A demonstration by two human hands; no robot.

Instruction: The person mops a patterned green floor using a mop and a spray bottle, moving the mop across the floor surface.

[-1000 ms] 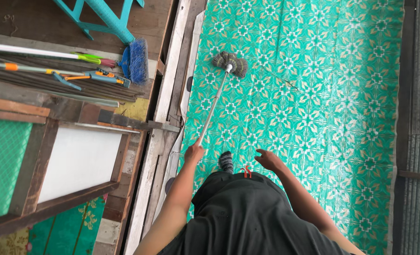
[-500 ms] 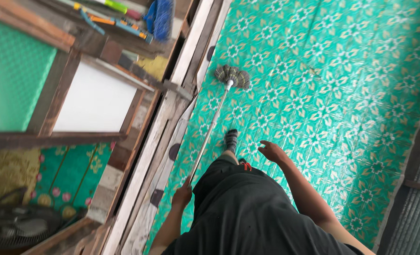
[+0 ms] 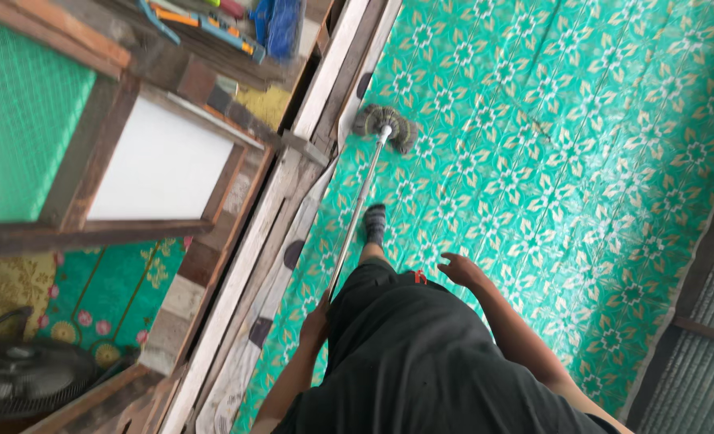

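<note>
The mop (image 3: 362, 197) stands with its grey string head on the green patterned floor covering (image 3: 582, 161), at the covering's left edge and just beside the pale wooden beam (image 3: 292, 201); the metal shaft runs back from the head to my left hand (image 3: 315, 325), which is closed around the shaft's upper end beside my hip; my right hand (image 3: 460, 269) holds nothing, its fingers loosely spread above the floor covering.

Risk 1, in my judgement: the mop head sits against the covering's border; a stroke directed leftward could catch the loose edge of the sheet and lift or fold it, or jam the strings against the beam.

Risk 2: I grip the shaft with one hand only, and at its far end; leverage is poor, so the head could twist or skid sideways under pressure.

Risk 3: my socked foot (image 3: 374, 223) is planted just beside the shaft; a backward pull could bring the shaft against the ankle; a sock on a smooth, possibly damp sheet could also slip, though I cannot tell whether the surface is wet.

Risk 4: the wooden frame (image 3: 172, 169) and the stored tools (image 3: 204, 24) lie beyond the beam; a wide swing of the shaft could strike them.
</note>
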